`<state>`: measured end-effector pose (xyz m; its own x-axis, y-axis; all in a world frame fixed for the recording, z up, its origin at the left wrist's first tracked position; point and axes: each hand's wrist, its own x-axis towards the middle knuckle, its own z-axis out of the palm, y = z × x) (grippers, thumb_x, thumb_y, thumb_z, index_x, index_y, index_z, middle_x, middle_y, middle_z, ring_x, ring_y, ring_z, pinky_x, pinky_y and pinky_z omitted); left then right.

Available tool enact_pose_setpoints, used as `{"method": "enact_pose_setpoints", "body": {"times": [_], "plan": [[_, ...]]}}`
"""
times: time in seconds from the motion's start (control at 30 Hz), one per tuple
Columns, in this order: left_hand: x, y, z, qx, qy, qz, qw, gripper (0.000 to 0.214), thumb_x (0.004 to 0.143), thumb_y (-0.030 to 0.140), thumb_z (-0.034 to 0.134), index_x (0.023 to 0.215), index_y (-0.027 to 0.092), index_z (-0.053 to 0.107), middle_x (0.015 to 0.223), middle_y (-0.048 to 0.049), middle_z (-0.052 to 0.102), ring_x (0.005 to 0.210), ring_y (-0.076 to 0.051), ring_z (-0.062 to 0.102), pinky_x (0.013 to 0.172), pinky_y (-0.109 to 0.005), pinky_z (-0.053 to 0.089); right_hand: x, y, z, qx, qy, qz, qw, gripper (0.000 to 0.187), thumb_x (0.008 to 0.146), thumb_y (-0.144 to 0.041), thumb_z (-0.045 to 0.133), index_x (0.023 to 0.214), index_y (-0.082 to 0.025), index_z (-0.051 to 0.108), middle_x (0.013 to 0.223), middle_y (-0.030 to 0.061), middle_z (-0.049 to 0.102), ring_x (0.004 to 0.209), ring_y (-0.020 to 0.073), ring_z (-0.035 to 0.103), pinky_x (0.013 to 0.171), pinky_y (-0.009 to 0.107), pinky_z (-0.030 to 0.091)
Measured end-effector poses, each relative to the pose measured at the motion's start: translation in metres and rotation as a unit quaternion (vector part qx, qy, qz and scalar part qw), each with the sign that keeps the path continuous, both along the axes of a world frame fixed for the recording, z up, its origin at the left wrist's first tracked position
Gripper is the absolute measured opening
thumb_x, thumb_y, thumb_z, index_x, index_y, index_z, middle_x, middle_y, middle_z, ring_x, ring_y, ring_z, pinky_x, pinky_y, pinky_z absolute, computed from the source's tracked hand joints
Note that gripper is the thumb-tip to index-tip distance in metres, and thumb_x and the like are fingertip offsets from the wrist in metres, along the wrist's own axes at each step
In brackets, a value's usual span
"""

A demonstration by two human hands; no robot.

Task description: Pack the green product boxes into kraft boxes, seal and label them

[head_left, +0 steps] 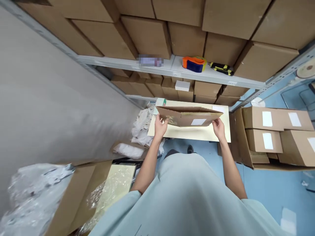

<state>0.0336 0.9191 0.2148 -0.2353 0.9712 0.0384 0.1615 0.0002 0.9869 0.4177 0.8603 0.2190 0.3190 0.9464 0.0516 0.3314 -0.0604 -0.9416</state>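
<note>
Head view, only one. Part-flattened cardboard box [173,118] held up in front of the person, over the cream worktop [189,133]; walls close together, narrow gap along the top, front panel creased left of middle. White label [198,122] on front panel. Can't tell if the box's lower edge touches the worktop.

Left hand [160,127]: grip pinching the box's left end, thumb toward the front panel. Right hand [218,128]: grip pinching the right end low down, near the corner. Hands well apart, one per end.

On worktop: green-and-white item at back left corner, too small to name; white paper [218,108] at back right, partly behind the box.

Behind worktop: metal shelf [169,67], rows of closed brown cartons [147,36] on it. Shelf front edge: orange-and-blue tape dispenser [194,64], then black-and-yellow utility knife [221,68] just right of it. Small white box [182,86] on cartons one level down.

Right of worktop: big open carton [237,137] on blue floor [261,186], holding smaller boxes [262,139] with white labels. Left of worktop: heap of crumpled white material [144,126] by grey wall [61,98]. Lower left: clear plastic wrap [36,186] beside more cardboard [78,193]. Dark shoe [190,149] below the worktop edge.
</note>
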Motion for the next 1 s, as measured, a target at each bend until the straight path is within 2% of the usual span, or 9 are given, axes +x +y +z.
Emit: {"method": "enact_pose_setpoints", "body": {"times": [0.17,0.33,0.43,0.5,0.57,0.63,0.73,0.87,1.0], "plan": [[0.043,0.035,-0.026,-0.043,-0.035,-0.078,0.995,0.039,0.087,0.025,0.071,0.125,0.02,0.067,0.138,-0.0153,0.076,0.137,-0.029,0.071,0.129,-0.053,0.052,0.005,-0.004,-0.036,-0.033,0.041,-0.04,0.998,0.036,0.088,-0.053,0.063,0.11,-0.024,0.063,0.116,0.0186,0.08,0.115,0.034,0.077,0.112,0.057,0.062],[0.06,0.042,-0.03,-0.104,-0.056,-0.074,0.99,0.04,0.095,0.04,0.075,0.128,0.019,0.07,0.148,-0.0195,0.073,0.137,-0.033,0.072,0.127,-0.057,0.054,-0.009,-0.008,-0.033,-0.077,0.054,-0.02,0.995,0.046,0.091,-0.054,0.058,0.12,-0.022,0.072,0.13,0.0171,0.08,0.121,0.0329,0.076,0.112,0.056,0.063],[0.058,0.028,-0.019,-0.102,-0.019,-0.085,0.991,0.053,0.099,0.053,0.076,0.14,0.02,0.07,0.155,-0.0199,0.069,0.143,-0.035,0.068,0.119,-0.051,0.06,-0.009,-0.006,-0.01,-0.1,0.052,-0.045,0.993,0.053,0.1,-0.064,0.049,0.119,-0.022,0.075,0.129,0.0163,0.081,0.117,0.0312,0.077,0.101,0.05,0.066],[0.054,0.017,-0.007,-0.11,0.045,-0.113,0.986,0.067,0.094,0.055,0.082,0.15,0.021,0.067,0.159,-0.0207,0.064,0.139,-0.037,0.07,0.108,-0.048,0.065,-0.008,0.0,0.009,-0.107,0.005,-0.067,0.992,0.056,0.098,-0.072,0.057,0.115,-0.022,0.075,0.12,0.0155,0.083,0.108,0.0302,0.077,0.095,0.047,0.065],[0.05,0.008,0.006,-0.118,0.133,-0.145,0.973,0.075,0.087,0.047,0.088,0.155,0.022,0.065,0.152,-0.0202,0.066,0.121,-0.035,0.078,0.1,-0.047,0.066,-0.009,0.009,0.026,-0.117,-0.069,-0.061,0.989,0.057,0.091,-0.074,0.071,0.112,-0.022,0.076,0.109,0.0132,0.083,0.094,0.0286,0.077,0.091,0.046,0.064],[0.047,0.006,0.02,-0.115,0.208,-0.164,0.957,0.068,0.087,0.033,0.085,0.152,0.022,0.068,0.136,-0.0159,0.073,0.096,-0.028,0.081,0.095,-0.045,0.066,-0.013,0.02,0.039,-0.127,-0.14,-0.028,0.982,0.05,0.09,-0.068,0.074,0.11,-0.023,0.077,0.101,0.0099,0.081,0.081,0.0262,0.073,0.085,0.043,0.061],[0.041,0.019,0.036,-0.091,0.265,-0.184,0.942,0.054,0.088,0.017,0.073,0.142,0.023,0.075,0.12,-0.0098,0.076,0.075,-0.022,0.076,0.089,-0.041,0.063,-0.023,0.032,0.05,-0.106,-0.229,0.004,0.968,0.034,0.1,-0.052,0.061,0.105,-0.023,0.077,0.099,0.0096,0.079,0.072,0.0237,0.069,0.08,0.041,0.056],[0.033,0.049,0.05,-0.055,0.287,-0.21,0.933,0.048,0.092,0.015,0.066,0.138,0.024,0.079,0.117,-0.0088,0.078,0.077,-0.024,0.076,0.087,-0.039,0.061,-0.043,0.039,0.055,-0.076,-0.31,-0.043,0.947,0.031,0.104,-0.04,0.052,0.102,-0.021,0.077,0.104,0.0133,0.077,0.07,0.0231,0.065,0.077,0.04,0.052],[0.027,0.068,0.053,-0.029,0.299,-0.224,0.927,0.05,0.096,0.018,0.065,0.145,0.023,0.077,0.12,-0.0096,0.078,0.08,-0.025,0.077,0.087,-0.039,0.061,-0.071,0.042,0.05,-0.087,-0.328,-0.05,0.939,0.032,0.106,-0.037,0.049,0.107,-0.02,0.076,0.107,0.0143,0.076,0.072,0.0236,0.065,0.075,0.039,0.051]]}}
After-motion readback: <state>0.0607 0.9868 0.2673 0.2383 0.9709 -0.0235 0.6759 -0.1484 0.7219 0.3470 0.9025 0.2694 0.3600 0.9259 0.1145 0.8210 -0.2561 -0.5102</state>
